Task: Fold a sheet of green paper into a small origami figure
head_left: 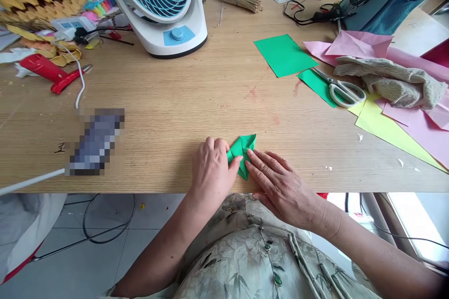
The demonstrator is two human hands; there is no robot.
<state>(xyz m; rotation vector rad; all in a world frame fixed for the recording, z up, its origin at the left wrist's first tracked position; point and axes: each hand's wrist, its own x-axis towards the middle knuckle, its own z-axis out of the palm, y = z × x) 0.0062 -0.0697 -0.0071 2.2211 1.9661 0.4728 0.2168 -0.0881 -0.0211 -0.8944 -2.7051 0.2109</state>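
A small piece of folded green paper [249, 142] lies on the table near its front edge, with pointed corners and several creases showing. My left hand [213, 168] is closed on its left side, the thumb resting on top and the other fingers curled. From the right, my right hand [275, 180] lies with fingers stretched out flat, fingertips touching the paper's right side. The paper's left end is hidden under my left hand. Farther back on the table are a flat green paper sheet [285, 55] and scissors [345, 92] lying over another green sheet [315, 85].
A white fan [175, 37] stands at the back. To the left are a red hot glue gun [49, 71] and a blurred-out device [96, 142] with a white cable. Pink paper [417, 135], yellow paper [386, 126] and a grey cloth [400, 79] lie on the right. A bundle of sticks [240, 0] sits behind.
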